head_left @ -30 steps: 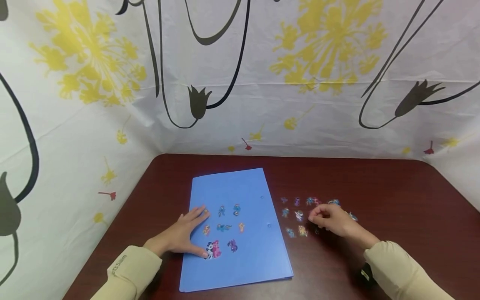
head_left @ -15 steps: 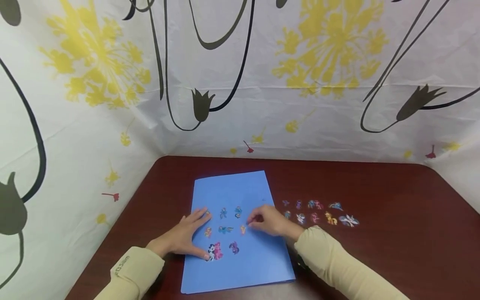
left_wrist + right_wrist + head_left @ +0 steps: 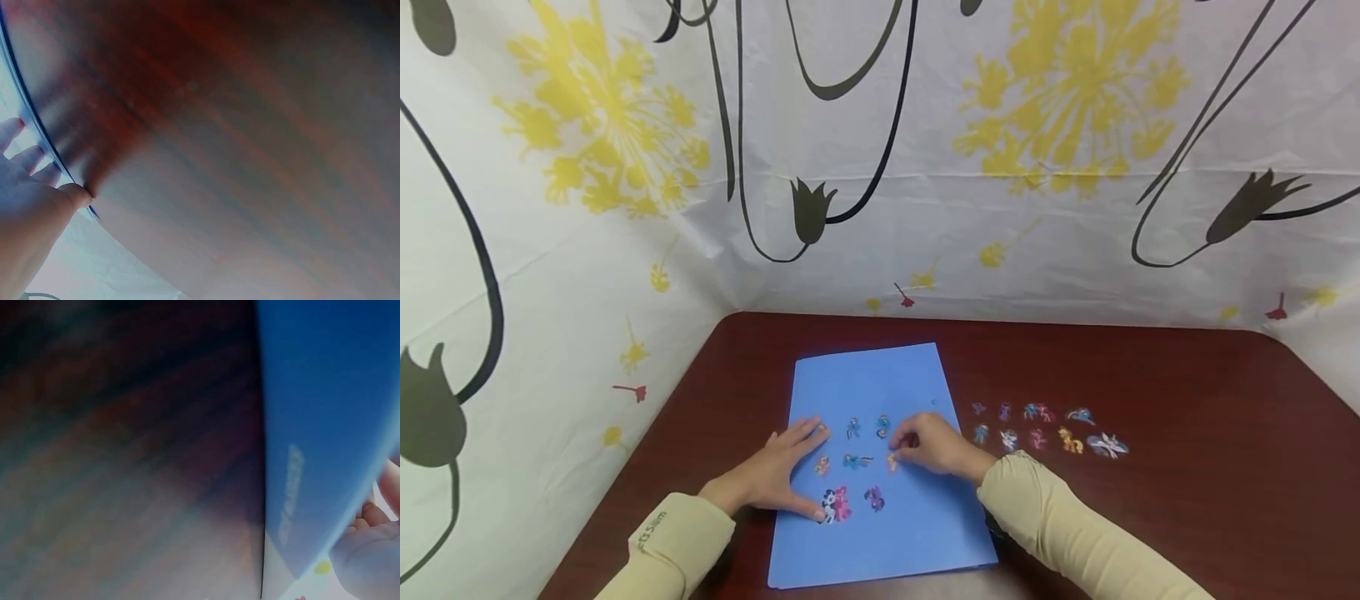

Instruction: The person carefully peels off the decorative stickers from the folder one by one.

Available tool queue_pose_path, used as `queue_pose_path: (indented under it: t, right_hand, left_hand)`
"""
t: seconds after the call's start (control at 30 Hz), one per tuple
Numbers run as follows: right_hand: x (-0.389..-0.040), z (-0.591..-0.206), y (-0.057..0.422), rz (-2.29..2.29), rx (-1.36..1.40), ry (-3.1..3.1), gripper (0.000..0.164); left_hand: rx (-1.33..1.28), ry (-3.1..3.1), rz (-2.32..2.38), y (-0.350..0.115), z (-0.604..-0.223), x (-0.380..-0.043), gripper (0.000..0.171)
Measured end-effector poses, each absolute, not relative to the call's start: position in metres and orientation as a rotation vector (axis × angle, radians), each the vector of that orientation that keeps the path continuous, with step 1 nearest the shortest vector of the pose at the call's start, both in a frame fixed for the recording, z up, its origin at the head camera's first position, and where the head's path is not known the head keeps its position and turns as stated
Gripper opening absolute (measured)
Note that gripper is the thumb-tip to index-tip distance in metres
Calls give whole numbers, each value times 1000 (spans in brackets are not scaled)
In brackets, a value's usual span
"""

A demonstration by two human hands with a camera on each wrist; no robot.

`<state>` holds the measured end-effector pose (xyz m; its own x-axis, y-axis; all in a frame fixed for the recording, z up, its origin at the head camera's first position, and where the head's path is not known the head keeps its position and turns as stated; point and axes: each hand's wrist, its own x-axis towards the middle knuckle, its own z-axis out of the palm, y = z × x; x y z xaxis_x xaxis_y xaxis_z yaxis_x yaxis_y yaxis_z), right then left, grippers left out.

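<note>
A blue folder point(image 3: 880, 550) lies on the dark red-brown table, with several small pony stickers point(image 3: 856, 461) in rows on it. My left hand point(image 3: 775, 471) rests spread on its left part, thumb beside a black-white-and-pink pony sticker point(image 3: 837, 505). Over the right part of the folder is my right hand point(image 3: 936, 446), fingers curled and tips together in a pinch. What it pinches looks like a small sticker, mostly hidden by the fingers. Just below those fingertips shows an orange pony sticker point(image 3: 892, 462), and a blue pony sticker point(image 3: 883, 427) is up to their left.
More pony stickers point(image 3: 1037, 437) lie in rows on the table point(image 3: 1187, 483), right of the folder. My right forearm covers part of that area. A white patterned cloth point(image 3: 865, 150) hangs behind and to the left of the table.
My right hand has moved left from the loose stickers on the table onto the folder, beside the orange pony sticker. My left hand has stayed in place on the folder.
</note>
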<state>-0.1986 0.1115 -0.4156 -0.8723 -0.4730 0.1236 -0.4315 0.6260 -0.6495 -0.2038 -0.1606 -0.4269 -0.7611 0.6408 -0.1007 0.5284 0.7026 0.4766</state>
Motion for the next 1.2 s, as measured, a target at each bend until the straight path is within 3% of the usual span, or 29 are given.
queue_pose_path:
  t: [0.73, 1.2]
  right_hand:
    - [-194, -419, 110, -763, -987, 2911, 10]
    - [-195, -418, 106, -758, -925, 2885, 6]
  left_hand:
    - [929, 2665, 616, -161, -426, -203, 104]
    - [914, 2669, 613, -161, -428, -204, 105]
